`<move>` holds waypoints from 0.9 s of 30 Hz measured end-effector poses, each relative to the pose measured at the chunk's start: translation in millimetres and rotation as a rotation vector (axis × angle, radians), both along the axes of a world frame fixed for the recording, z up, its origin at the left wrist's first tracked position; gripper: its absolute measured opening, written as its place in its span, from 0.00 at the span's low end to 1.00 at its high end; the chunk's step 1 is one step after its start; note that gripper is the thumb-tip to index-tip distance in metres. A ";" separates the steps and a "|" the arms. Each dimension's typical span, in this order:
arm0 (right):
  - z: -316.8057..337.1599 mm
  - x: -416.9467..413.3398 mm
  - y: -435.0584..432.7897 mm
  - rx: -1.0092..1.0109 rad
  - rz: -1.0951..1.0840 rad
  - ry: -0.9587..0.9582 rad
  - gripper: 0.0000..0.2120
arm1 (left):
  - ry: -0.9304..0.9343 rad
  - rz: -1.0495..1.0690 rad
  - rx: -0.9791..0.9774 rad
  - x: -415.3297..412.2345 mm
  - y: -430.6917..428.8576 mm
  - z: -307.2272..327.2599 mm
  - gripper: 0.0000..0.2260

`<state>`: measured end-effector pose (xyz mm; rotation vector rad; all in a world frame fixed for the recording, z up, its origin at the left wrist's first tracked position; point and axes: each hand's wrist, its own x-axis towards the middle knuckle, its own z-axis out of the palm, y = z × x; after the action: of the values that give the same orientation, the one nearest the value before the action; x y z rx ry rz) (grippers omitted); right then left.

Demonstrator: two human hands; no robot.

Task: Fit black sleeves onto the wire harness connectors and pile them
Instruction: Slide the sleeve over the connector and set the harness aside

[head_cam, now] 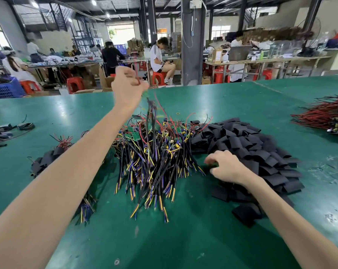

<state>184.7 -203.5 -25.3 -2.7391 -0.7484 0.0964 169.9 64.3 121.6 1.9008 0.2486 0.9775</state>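
On the green table (183, 239), the heap of wire harnesses (154, 152) sits in the middle, its black, yellow and blue leads fanned toward the person. Left of the heap, partly hidden under the left forearm, lies a smaller pile of sleeved harnesses (46, 160), black sleeves with red wire ends sticking out. Above the heap, a little left of its middle, the left hand (128, 88) is raised in a fist, fingers clamped round one harness (151, 111) that dangles, blurred, down to the heap's top. Just right of the heap, touching it, spreads the pile of black sleeves (261, 152). The right hand (225, 166) rests at that pile's edge nearest the heap, fingers curled down; whether they grip a sleeve cannot be told. Far right of the heap, well apart, lies a bundle of red wires (323, 115).
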 end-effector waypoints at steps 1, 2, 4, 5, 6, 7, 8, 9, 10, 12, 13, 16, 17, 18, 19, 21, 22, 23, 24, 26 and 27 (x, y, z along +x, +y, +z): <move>-2.7 0.9 1.3 -0.070 0.018 0.004 0.19 | -0.008 0.012 0.002 -0.8 -0.3 2.6 0.17; -4.8 1.9 2.2 -0.106 0.028 -0.005 0.20 | 0.015 0.014 0.032 -1.8 -2.0 4.8 0.17; -6.2 4.4 3.1 -0.137 0.045 -0.029 0.22 | 0.007 0.094 0.161 -2.3 -4.3 7.8 0.13; -6.9 5.6 3.0 -0.154 0.056 -0.032 0.23 | -0.043 0.152 0.192 -3.8 -4.1 9.3 0.10; -7.5 6.2 3.2 -0.172 0.064 -0.035 0.23 | -0.085 0.167 0.184 -6.7 -5.8 12.3 0.09; -8.2 5.9 3.1 -0.195 0.072 -0.047 0.24 | -0.099 0.153 0.188 -8.4 -7.6 14.7 0.08; -8.8 5.4 3.3 -0.221 0.080 -0.068 0.23 | -0.103 0.147 0.227 -10.6 -10.2 16.6 0.09; -9.4 4.7 3.3 -0.243 0.084 -0.088 0.23 | -0.120 0.173 0.271 -11.9 -11.6 17.1 0.08; -10.3 3.4 3.5 -0.258 0.088 -0.104 0.22 | -0.139 0.194 0.291 -12.8 -11.4 16.9 0.07; -11.8 1.1 3.7 -0.274 0.098 -0.138 0.20 | -0.085 0.108 0.246 -15.7 -15.1 18.8 0.04; -12.0 -0.2 4.0 -0.280 0.100 -0.151 0.20 | -0.038 0.055 0.229 -17.0 -17.9 18.5 0.04; -12.1 -3.1 5.1 -0.299 0.104 -0.185 0.19 | -0.038 0.104 0.089 -17.6 -16.4 16.9 0.05; -12.2 -3.6 4.8 -0.306 0.110 -0.203 0.18 | 0.012 0.047 -0.031 -18.5 -17.0 17.4 0.05; -12.4 -4.8 5.2 -0.306 0.114 -0.215 0.17 | 0.082 -0.038 -0.139 -18.5 -16.6 15.2 0.05; -12.6 -5.7 5.6 -0.304 0.114 -0.221 0.16 | 0.117 -0.064 -0.192 -19.0 -15.2 13.0 0.05; -13.6 -5.8 5.5 -0.302 0.113 -0.235 0.15 | 0.051 0.032 -0.165 -17.0 -9.4 9.5 0.06; -13.9 -5.7 5.0 -0.302 0.112 -0.238 0.15 | 0.019 0.045 -0.173 -18.6 -8.1 8.4 0.05; -14.0 -5.6 4.9 -0.295 0.112 -0.235 0.15 | -0.002 0.014 -0.205 -21.1 -8.9 8.0 0.04; -13.5 -5.4 4.9 -0.283 0.112 -0.227 0.15 | -0.032 0.030 -0.175 -21.4 -7.3 7.5 0.04; -12.8 -4.8 5.0 -0.272 0.115 -0.222 0.16 | -0.146 0.142 -0.049 -22.6 -5.0 10.5 0.04; -12.7 -4.9 4.7 -0.273 0.118 -0.226 0.16 | -0.186 0.151 -0.035 -23.5 -4.7 14.2 0.04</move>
<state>179.8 -198.8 -38.0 -2.9964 -1.0270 -0.0947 146.4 59.6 135.8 1.7652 0.3001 1.2355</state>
